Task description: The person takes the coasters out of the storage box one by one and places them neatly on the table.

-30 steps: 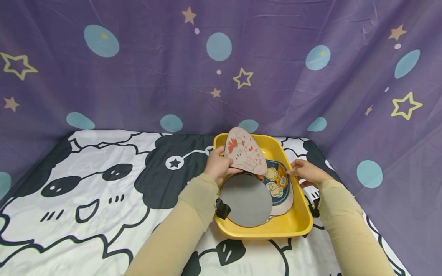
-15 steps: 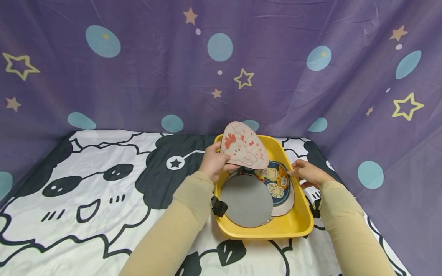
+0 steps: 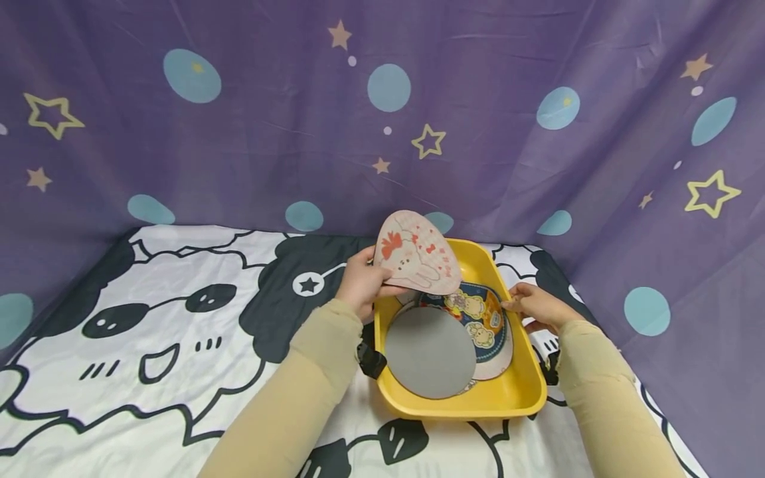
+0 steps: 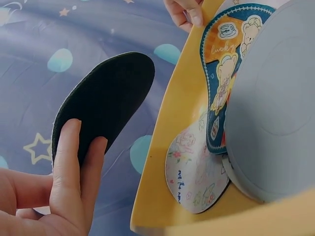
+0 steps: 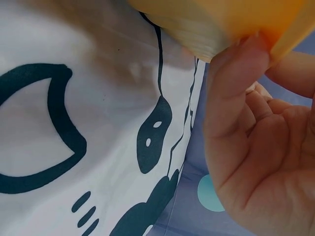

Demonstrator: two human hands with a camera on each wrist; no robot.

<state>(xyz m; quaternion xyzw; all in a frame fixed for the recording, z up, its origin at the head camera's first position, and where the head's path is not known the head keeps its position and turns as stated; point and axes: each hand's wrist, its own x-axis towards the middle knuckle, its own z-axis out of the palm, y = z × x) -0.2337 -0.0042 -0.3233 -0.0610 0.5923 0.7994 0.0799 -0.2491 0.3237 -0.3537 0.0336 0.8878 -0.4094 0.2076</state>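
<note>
- Near the head view's centre, the left hand (image 3: 362, 284) pinches a flat, rounded, pink rabbit-printed pad (image 3: 417, 253).
- Lower right, the right hand (image 3: 542, 307) grips the rim of a yellow rectangular plastic tub (image 3: 518, 390).
- Seemingly mid-handling; the next move likely needs a firm left pinch.

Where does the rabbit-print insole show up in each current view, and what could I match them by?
Head: near the centre, print showing, rabbit-print insole in the left hand.
Left wrist: left of centre; its dark underside faces the camera, beyond the fingers.
Right wrist: not in it.
Shared landmark: the yellow tub, whole tub partly covered in head, cut off in both wrist views.
</note>
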